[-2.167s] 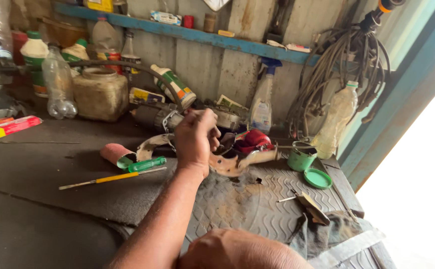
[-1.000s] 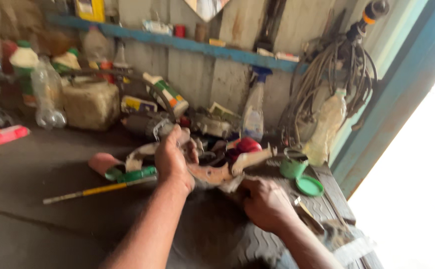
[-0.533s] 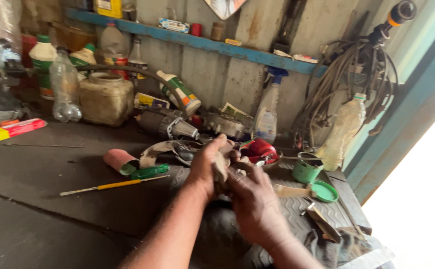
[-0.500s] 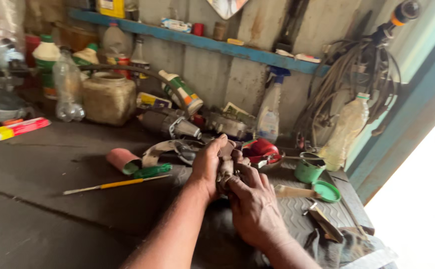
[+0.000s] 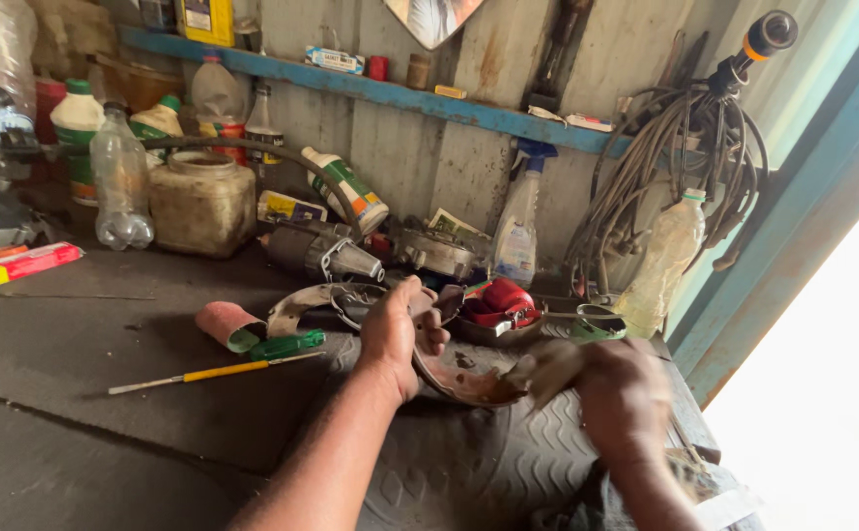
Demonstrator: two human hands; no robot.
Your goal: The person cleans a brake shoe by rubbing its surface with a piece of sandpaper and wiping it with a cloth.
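Note:
My left hand [image 5: 400,332] grips the upper end of a curved, rusty metal piece [image 5: 461,380] that arcs down onto a ribbed rubber mat [image 5: 469,462]. At the lower right end of that piece is my right hand [image 5: 624,395], blurred by motion. Its fingers are closed on a pale scrap [image 5: 547,366] that touches the metal; the blur hides what the scrap is. Both forearms reach in from the bottom of the head view.
A green-handled screwdriver [image 5: 287,345], a yellow-handled one [image 5: 203,374] and a pink roll [image 5: 225,323] lie left of my hands. Behind them are a red part [image 5: 498,295], a green cup [image 5: 597,323], a spray bottle [image 5: 518,226], a plastic bottle [image 5: 667,258], coiled cables [image 5: 690,167] and a jar [image 5: 201,203].
My right hand has slid away from my left hand, rightward along the curved piece to its lower end. My left hand has kept its grip on the upper end.

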